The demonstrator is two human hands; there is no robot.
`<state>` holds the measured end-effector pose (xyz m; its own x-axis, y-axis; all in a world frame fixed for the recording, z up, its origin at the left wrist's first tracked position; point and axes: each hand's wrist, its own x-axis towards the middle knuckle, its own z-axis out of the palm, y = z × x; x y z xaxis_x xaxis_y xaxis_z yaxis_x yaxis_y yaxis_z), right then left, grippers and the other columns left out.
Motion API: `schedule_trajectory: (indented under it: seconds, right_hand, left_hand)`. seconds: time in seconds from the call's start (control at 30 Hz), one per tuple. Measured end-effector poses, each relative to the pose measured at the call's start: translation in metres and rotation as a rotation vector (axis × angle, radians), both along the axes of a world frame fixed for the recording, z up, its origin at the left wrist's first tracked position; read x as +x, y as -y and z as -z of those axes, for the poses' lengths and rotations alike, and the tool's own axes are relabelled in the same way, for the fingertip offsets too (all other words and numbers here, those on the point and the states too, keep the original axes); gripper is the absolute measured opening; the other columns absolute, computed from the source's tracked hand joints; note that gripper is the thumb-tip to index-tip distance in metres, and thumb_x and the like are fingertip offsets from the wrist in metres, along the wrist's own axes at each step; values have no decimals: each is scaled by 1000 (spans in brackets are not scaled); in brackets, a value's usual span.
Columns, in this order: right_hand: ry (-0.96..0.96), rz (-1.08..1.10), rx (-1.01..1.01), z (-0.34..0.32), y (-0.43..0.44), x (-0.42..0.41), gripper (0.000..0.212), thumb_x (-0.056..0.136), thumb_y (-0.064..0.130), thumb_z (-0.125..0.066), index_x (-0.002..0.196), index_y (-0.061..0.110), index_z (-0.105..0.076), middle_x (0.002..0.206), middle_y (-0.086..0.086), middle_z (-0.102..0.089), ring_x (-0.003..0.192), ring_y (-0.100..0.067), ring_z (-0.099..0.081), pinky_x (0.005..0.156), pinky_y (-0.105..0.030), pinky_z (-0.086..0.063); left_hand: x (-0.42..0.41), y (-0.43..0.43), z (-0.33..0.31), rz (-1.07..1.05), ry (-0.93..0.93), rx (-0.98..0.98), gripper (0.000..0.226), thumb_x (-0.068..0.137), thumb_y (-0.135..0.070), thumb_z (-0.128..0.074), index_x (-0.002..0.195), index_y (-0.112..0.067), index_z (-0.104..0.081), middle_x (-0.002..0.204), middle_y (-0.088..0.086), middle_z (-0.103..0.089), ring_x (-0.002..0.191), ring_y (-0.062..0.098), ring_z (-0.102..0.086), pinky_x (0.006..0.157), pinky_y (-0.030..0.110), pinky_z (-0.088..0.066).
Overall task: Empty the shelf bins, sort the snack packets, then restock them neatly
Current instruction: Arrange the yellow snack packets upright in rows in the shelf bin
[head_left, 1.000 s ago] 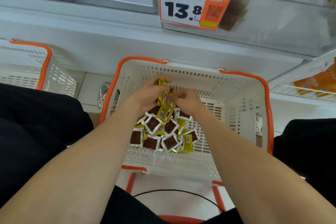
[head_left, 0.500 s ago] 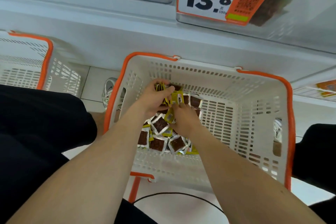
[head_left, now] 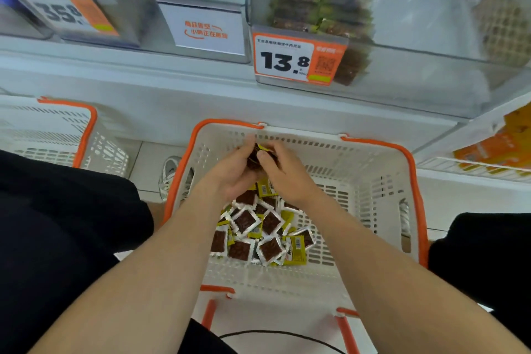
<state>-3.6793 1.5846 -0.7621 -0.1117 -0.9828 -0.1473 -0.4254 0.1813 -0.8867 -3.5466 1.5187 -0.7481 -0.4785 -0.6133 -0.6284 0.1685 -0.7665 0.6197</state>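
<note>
Both hands meet over the far half of the white basket [head_left: 413, 195]. The left hand [head_left: 230, 172] and right hand [head_left: 287, 178] have their fingers [head_left: 274, 148] curled round a small held stack [head_left: 254, 156] of snack packets. The hands hide most of it, so its count is unclear.

The main risk, as I judge it, is a slippery packet sliding out of the stack as it is squared up. It would drop back into the loose packets [head_left: 258, 233] lying mixed face-up and face-down on the basket's floor, undoing the sorting. A fall outside the basket seems less likely, as the hands are inside its rim.

Lifting the stack to the clear shelf bin [head_left: 431, 37] above and beyond the basket means clearing the bin's front lip and the price tag [head_left: 296, 59], which could catch the stack. There is free room inside the basket to the right of the pile. A second basket [head_left: 86, 129] and a shoe [head_left: 168, 175] crowd the basket's left side, and a black cable [head_left: 273, 333] lies at its near side.
</note>
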Motion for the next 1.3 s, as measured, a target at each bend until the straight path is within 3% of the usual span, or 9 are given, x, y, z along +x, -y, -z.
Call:
schedule_trajectory:
  seconds: [0.2,0.33,0.43,0.57,0.77,0.93,1.07,1.17,1.3]
  right_hand:
    - [-262,-99,-88,-39,-7,-21,68,77,54,-77,141,44,-56,120,10,-54,116,-18,-50,100,-33,-42]
    - [-360,-172,-137,-75,-4,-28,60,83,43,-79,139,33,-60,111,5,-58,104,-17,-59,87,-31,-45]
    - [-614,-241,-176,-102,-12,-33,49,92,42,-65,136,23,-57,117,0,-59,102,-22,-62,87,-39,-52]
    - [-818,-204,-398,-133,-24,-33,39,85,38,-62,117,15,-60,104,-3,-56,83,-26,-59,68,-39,-49]
    - [-1099,-198,-696,-172,-24,-40,49,84,34,-68,125,8,-62,110,-8,-61,101,-29,-59,90,-41,-49]
    - [-834,-72,-780,-229,-30,-57,45,93,28,-58,134,12,-54,114,-9,-60,94,-28,-57,79,-42,-50]
    - [-586,118,-715,-262,-34,-71,46,94,23,-65,138,16,-51,123,-3,-60,95,-20,-60,78,-38,-50]
    - [-485,122,-601,-281,-26,-83,45,96,22,-61,139,16,-50,126,-5,-59,102,-16,-53,84,-32,-42]
    - [-483,-71,-531,-294,-17,-93,41,99,20,-50,135,24,-30,105,-2,-59,86,-20,-59,75,-41,-48]
  left_hand:
    - [-8,-5,-43,90,46,30,73,102,-63,-42,138,-3,-61,134,25,-67,129,36,-63,101,50,-57]
    - [-12,-8,-75,148,113,75,70,100,-67,-48,132,-7,-65,128,23,-71,120,36,-68,111,62,-43]
    - [-10,-12,-96,194,127,103,63,96,-63,-58,119,-6,-69,112,19,-75,106,37,-71,102,62,-48]
    - [-13,-21,-125,215,-3,114,60,101,-61,-45,118,-9,-70,121,22,-69,110,39,-67,104,63,-47]
    - [-30,-29,-174,134,-103,4,47,107,-44,-32,106,-14,-69,98,16,-73,88,31,-72,86,46,-51]
    - [-29,-28,-224,307,-185,-86,68,99,-73,-37,125,-18,-69,121,17,-70,110,40,-68,105,67,-47]
    - [-29,-21,-278,323,231,-605,62,105,-63,-38,117,-11,-70,108,15,-78,98,37,-76,76,51,-64]
    - [-34,-4,-295,312,504,-1266,26,99,-34,-57,121,-29,-68,113,-8,-74,104,15,-72,93,47,-60]
    - [-51,2,-301,474,496,-1468,43,103,-15,-61,143,-28,-54,123,-10,-69,111,6,-67,101,38,-55]
